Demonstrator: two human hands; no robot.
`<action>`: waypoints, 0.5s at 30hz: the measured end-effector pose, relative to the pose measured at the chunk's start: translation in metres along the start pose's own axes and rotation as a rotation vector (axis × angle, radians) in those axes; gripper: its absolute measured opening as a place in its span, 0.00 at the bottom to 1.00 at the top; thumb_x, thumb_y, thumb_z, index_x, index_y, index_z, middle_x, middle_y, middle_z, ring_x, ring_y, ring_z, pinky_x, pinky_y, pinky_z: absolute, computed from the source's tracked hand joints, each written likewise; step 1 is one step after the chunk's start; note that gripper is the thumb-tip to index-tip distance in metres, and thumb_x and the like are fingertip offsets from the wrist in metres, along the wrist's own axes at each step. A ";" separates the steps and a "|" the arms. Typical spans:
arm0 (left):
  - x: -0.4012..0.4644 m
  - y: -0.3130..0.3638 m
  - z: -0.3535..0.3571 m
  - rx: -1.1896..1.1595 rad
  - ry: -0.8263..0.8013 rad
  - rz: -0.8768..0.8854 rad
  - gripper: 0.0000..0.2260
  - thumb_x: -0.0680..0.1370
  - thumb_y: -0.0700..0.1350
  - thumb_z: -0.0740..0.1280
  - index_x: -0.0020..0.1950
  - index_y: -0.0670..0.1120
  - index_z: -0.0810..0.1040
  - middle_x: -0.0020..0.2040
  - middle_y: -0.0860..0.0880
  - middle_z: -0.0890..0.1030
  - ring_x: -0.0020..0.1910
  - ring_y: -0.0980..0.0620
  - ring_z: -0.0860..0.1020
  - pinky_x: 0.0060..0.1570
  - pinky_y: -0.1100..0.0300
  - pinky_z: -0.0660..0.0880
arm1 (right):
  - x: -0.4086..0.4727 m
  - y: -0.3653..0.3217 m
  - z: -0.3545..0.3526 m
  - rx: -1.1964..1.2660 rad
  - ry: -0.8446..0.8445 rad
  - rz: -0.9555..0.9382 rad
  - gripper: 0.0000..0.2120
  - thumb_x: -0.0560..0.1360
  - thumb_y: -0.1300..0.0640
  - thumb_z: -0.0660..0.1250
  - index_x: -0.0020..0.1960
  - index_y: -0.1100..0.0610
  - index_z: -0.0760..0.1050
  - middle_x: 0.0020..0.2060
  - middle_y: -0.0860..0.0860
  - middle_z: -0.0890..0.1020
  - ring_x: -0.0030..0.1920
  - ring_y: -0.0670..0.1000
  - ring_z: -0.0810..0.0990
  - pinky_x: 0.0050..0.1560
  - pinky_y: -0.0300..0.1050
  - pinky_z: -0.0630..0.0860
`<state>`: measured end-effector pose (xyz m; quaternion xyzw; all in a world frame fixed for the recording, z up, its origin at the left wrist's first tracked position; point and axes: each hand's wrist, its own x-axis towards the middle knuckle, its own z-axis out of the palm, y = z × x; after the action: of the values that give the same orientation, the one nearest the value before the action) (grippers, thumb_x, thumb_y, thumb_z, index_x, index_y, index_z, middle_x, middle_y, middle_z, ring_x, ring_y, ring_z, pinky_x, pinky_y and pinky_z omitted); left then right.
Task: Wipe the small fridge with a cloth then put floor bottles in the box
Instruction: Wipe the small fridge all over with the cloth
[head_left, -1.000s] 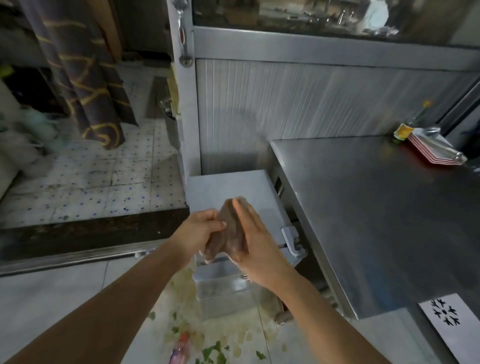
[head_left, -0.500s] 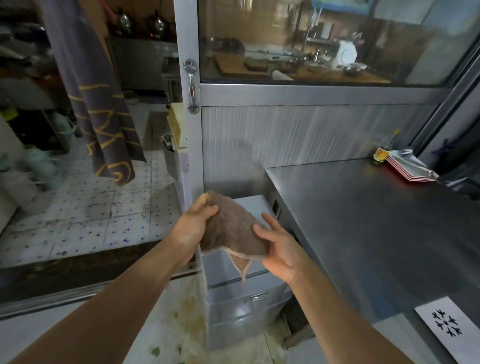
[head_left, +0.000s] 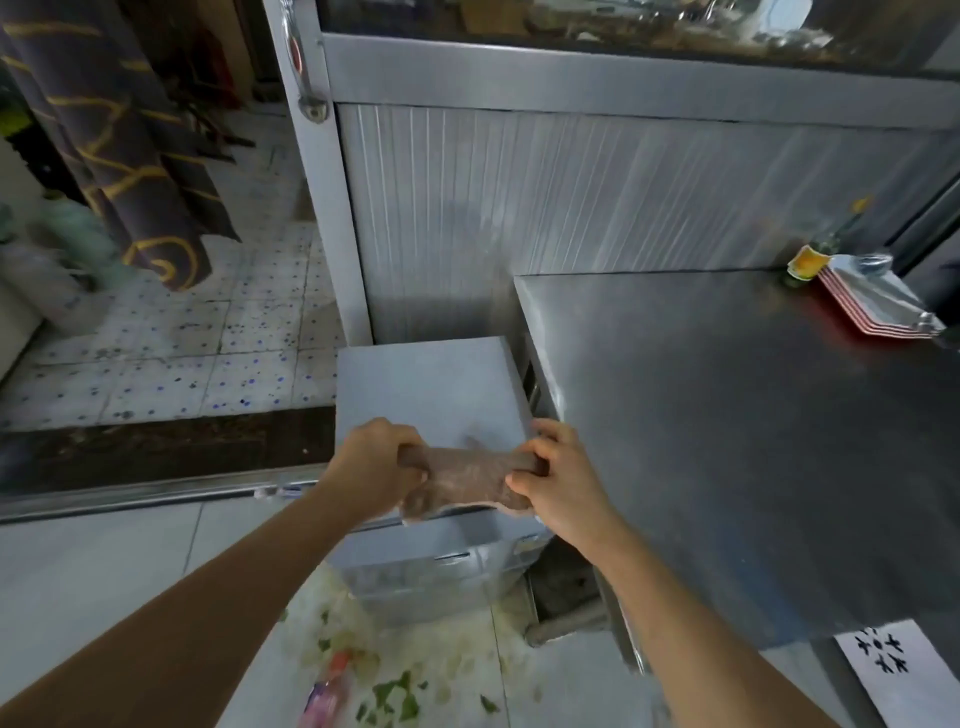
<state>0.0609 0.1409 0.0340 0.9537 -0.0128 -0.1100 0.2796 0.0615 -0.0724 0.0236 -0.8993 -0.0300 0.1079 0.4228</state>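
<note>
At three o'clock stands the steel counter (head_left: 727, 441), the largest thing in view, brushed and dull grey, with a stack of red-edged plates (head_left: 878, 306) at its far corner. Just beside its left edge, at the centre, sits the small fridge (head_left: 426, 389), a low grey box with a flat matte top and a door handle on the front face below. The tiled floor (head_left: 156, 561) runs out toward nine o'clock, and toward six o'clock it is strewn with pale and green scraps around a blurred pinkish bottle (head_left: 324, 696).

Over the near edge of the fridge top hangs the cloth (head_left: 462, 475), brown, soft and limp, stretched with its long axis from nine to three o'clock. The left hand (head_left: 371, 467) has its grip clamped on the left end, fingers curled round it; the right hand (head_left: 563, 480) pinches the right end. The fridge top lies toward twelve o'clock from both hands, about equally near, so the wipe likely pushes forward. No box shows.
</note>
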 end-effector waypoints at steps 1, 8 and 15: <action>0.005 0.004 0.008 0.036 -0.036 -0.013 0.02 0.71 0.42 0.70 0.43 0.46 0.81 0.41 0.48 0.76 0.44 0.46 0.79 0.44 0.61 0.71 | 0.002 0.009 -0.002 0.001 -0.019 0.005 0.08 0.74 0.63 0.66 0.53 0.58 0.76 0.52 0.47 0.74 0.54 0.46 0.74 0.51 0.29 0.70; 0.038 0.002 0.069 -0.175 -0.031 -0.264 0.06 0.72 0.46 0.70 0.46 0.47 0.76 0.43 0.48 0.79 0.44 0.48 0.77 0.39 0.61 0.68 | 0.026 0.041 0.000 -0.162 0.097 -0.018 0.08 0.78 0.57 0.64 0.54 0.53 0.66 0.44 0.49 0.77 0.42 0.50 0.80 0.45 0.48 0.79; 0.063 -0.037 0.105 -0.117 -0.102 -0.242 0.25 0.75 0.42 0.66 0.71 0.49 0.65 0.69 0.45 0.69 0.67 0.44 0.69 0.64 0.54 0.68 | 0.041 0.066 0.047 -0.647 0.076 -0.112 0.25 0.74 0.58 0.68 0.69 0.58 0.65 0.70 0.57 0.62 0.67 0.57 0.66 0.63 0.47 0.70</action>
<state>0.0987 0.1110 -0.0843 0.9235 0.0949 -0.1917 0.3185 0.0890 -0.0732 -0.0632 -0.9873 -0.0964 0.0358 0.1213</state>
